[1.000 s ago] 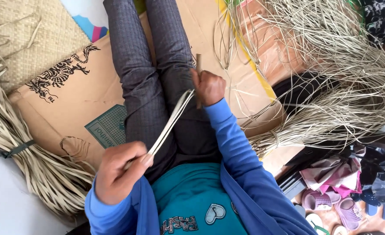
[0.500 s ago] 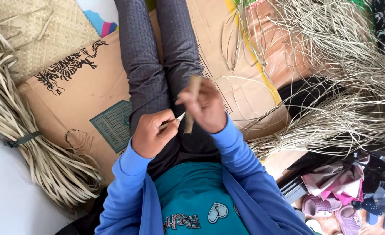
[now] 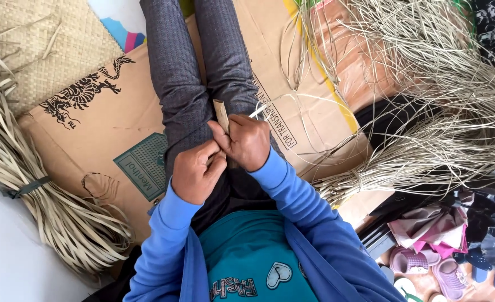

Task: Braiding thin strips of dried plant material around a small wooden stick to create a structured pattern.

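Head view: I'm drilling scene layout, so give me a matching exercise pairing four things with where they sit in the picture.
Things:
1. tied bundle of flat strips
2. loose pile of thin fibres
3. sandals
4. woven mat

Places:
A. bottom right corner
B. top left corner
C. left edge
D. upper right

Pairs: 1-C, 2-D, 3-A, 4-B
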